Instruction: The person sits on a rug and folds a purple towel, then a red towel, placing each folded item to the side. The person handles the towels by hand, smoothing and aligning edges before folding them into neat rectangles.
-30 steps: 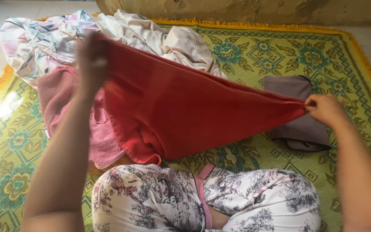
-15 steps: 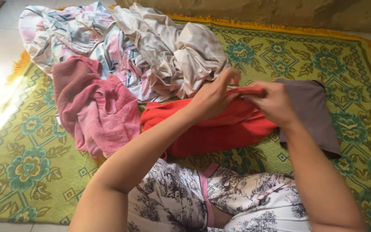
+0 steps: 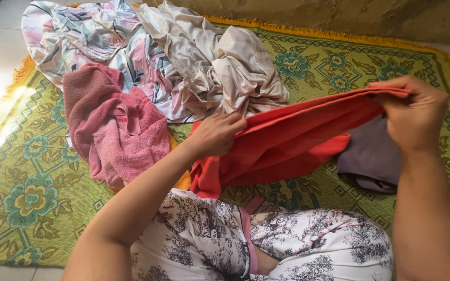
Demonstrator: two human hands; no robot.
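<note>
Only the head view to go on, so here's what I've got from it. My left hand (image 3: 215, 134) is gripping the near edge of the red cloth (image 3: 292, 143), fingers curled over the hem and pressed shut on it. My right hand (image 3: 416, 115) is up higher on the far right, pinching the other end of that same cloth with fingertips closed around the doubled edge.

What's changed: half a second ago both hands were bunched together over the middle of the cloth, corners meeting. Now they've pulled apart and the cloth is stretched into a long band between them, sloping up toward the right. A second ago it was spread wide open as a single sheet, so I'd say it's now folded once and being tensioned flat; the fold looks like it's progressing fine.

The cloth hangs above the green floral mat (image 3: 32, 198), its lower bit drooping toward my knees in the printed trousers (image 3: 214, 244).

Room-wise: the pink towel (image 3: 121, 135) sits just left of my left hand, with the cream sheet (image 3: 225, 73) and the floral sheet (image 3: 89, 36) heaped behind it. A folded grey cloth (image 3: 371, 158) lies under the right hand. The mat's fringed yellow edge (image 3: 308, 32) runs near the wall (image 3: 339, 13). Bare mat shows at left front and far right.
</note>
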